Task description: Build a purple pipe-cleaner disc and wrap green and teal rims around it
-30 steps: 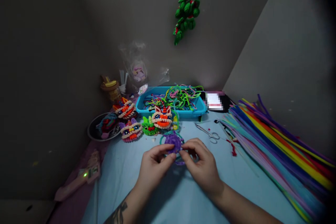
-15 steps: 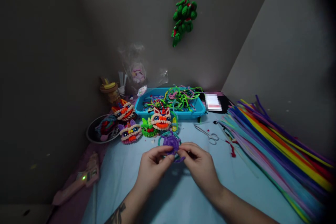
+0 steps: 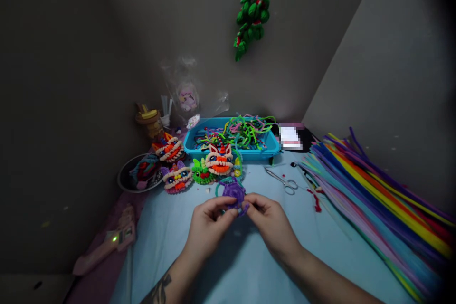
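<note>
My left hand (image 3: 208, 225) and my right hand (image 3: 270, 223) meet over the light blue table (image 3: 231, 266). Both pinch a small purple pipe-cleaner piece (image 3: 234, 193) with a teal rim, held just above the table between my fingertips. My left fingers grip its lower left edge, and my right fingers are closed on its lower right edge, where a purple end sticks out. Just behind the piece stand several finished pipe-cleaner faces (image 3: 219, 160).
A blue tray (image 3: 267, 148) of tangled pipe cleaners sits at the back. Small scissors (image 3: 283, 180) lie right of my hands. A long fan of coloured pipe cleaners (image 3: 374, 199) covers the right side. A bowl (image 3: 124, 183) and a glue gun (image 3: 107, 244) are at the left. A green ornament (image 3: 251, 14) hangs on the wall.
My hands have drawn slightly closer together on the purple piece, and the loose purple end under it has been pulled in tighter. The view shifted a little.
</note>
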Tool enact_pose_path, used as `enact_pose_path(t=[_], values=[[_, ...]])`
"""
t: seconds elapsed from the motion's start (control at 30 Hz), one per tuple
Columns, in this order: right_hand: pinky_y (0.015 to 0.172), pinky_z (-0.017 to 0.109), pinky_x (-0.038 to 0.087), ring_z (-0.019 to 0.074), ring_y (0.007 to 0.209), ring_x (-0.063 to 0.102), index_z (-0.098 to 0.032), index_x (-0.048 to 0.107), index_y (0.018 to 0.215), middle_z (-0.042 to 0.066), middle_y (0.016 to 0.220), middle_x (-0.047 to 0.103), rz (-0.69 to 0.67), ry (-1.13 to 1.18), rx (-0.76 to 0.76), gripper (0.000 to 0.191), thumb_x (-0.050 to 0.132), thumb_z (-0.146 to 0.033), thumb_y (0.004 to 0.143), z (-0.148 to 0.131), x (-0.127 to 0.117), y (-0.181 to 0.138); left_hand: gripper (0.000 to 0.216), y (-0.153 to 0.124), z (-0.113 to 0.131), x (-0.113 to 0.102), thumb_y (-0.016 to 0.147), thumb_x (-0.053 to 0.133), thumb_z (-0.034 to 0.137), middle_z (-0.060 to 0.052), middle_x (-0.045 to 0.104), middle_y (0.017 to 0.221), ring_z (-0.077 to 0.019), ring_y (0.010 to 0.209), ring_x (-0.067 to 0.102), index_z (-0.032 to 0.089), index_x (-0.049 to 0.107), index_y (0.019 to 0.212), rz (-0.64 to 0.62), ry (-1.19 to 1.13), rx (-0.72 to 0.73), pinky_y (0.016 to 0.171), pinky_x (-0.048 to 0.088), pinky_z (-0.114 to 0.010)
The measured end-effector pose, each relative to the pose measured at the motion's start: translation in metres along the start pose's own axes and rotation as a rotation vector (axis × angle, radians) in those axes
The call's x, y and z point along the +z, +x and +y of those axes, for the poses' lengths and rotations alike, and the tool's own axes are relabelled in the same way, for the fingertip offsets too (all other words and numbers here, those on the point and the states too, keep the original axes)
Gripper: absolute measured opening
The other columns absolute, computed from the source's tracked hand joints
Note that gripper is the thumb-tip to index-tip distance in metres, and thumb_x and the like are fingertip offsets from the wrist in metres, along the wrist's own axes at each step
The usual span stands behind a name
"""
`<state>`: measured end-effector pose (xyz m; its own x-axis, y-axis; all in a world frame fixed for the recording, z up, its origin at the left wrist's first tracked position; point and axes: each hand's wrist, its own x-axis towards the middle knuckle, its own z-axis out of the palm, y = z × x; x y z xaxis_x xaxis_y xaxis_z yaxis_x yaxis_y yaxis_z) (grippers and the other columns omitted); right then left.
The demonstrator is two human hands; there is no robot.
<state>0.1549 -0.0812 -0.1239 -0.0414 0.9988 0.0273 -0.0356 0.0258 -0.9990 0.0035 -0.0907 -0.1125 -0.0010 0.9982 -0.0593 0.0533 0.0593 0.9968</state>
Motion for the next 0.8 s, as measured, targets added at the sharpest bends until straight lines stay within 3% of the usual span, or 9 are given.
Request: enact_pose_path(t=[0.13,0.23,0.33,0.47,0.7,0.8], values=[[0.063,0.026,0.045,0.0149,0.065,0.055,-0.016,0.065,0.073,0.001,0.066,0.061,-0.063,-0.012,-0.003,0.026,0.061,-0.04,0.08,0.0008,-0.0012,0.0003,0.024,0.0013,-0.0009,-0.0002,0.066,0.075,0.027,-0.006,0.07,0.066,-0.0122,0.054,0.056,0.014,0.076,0.086,0.005,-0.012,-0.016,0.054,0.044,-0.023],[0.073,0.029,0.048,0.0174,0.077,0.059,-0.016,0.067,0.078,0.004,0.078,0.063,-0.088,-0.044,-0.071,0.022,0.059,-0.037,0.082,-0.0019,-0.0025,0.0008,0.024,0.0031,-0.001,0.0001,0.065,0.075,0.027,-0.006,0.072,0.069,-0.0124,0.056,0.058,0.013,0.076,0.085,0.02,-0.046,-0.024,0.055,0.045,-0.022],[0.079,0.031,0.048,0.0191,0.086,0.06,-0.018,0.067,0.082,0.006,0.089,0.062,0.007,-0.088,-0.168,0.015,0.063,-0.032,0.079,-0.0041,-0.0029,0.0011,0.025,0.0033,0.0004,0.0012,0.065,0.075,0.026,-0.007,0.073,0.073,-0.0141,0.06,0.061,0.014,0.076,0.087,0.033,-0.061,-0.016,0.059,0.048,-0.024],[0.068,0.028,0.048,0.0177,0.079,0.059,-0.019,0.067,0.077,0.004,0.085,0.058,0.173,-0.183,-0.232,0.007,0.067,-0.026,0.075,-0.0037,-0.0034,0.0009,0.025,0.0006,0.0052,0.002,0.067,0.073,0.027,-0.009,0.076,0.08,-0.0179,0.067,0.066,0.014,0.077,0.088,0.029,-0.063,0.004,0.064,0.051,-0.026],[0.071,0.029,0.049,0.0193,0.084,0.06,-0.019,0.069,0.074,0.007,0.09,0.06,0.094,-0.18,-0.214,0.01,0.063,-0.026,0.079,-0.0009,-0.0026,-0.0002,0.019,-0.0019,0.0082,-0.0002,0.071,0.07,0.026,-0.008,0.077,0.085,-0.0215,0.075,0.068,0.018,0.078,0.087,0.036,0.047,0.071,0.07,0.053,-0.03],[0.074,0.03,0.049,0.0195,0.086,0.06,-0.019,0.067,0.074,0.007,0.091,0.059,0.066,-0.136,-0.193,0.011,0.063,-0.027,0.079,0.0017,-0.0016,0.0002,0.018,-0.0022,0.0065,0.0008,0.073,0.068,0.025,-0.007,0.076,0.078,-0.0182,0.063,0.065,0.019,0.078,0.086,0.035,0.112,0.091,0.061,0.052,-0.027]])
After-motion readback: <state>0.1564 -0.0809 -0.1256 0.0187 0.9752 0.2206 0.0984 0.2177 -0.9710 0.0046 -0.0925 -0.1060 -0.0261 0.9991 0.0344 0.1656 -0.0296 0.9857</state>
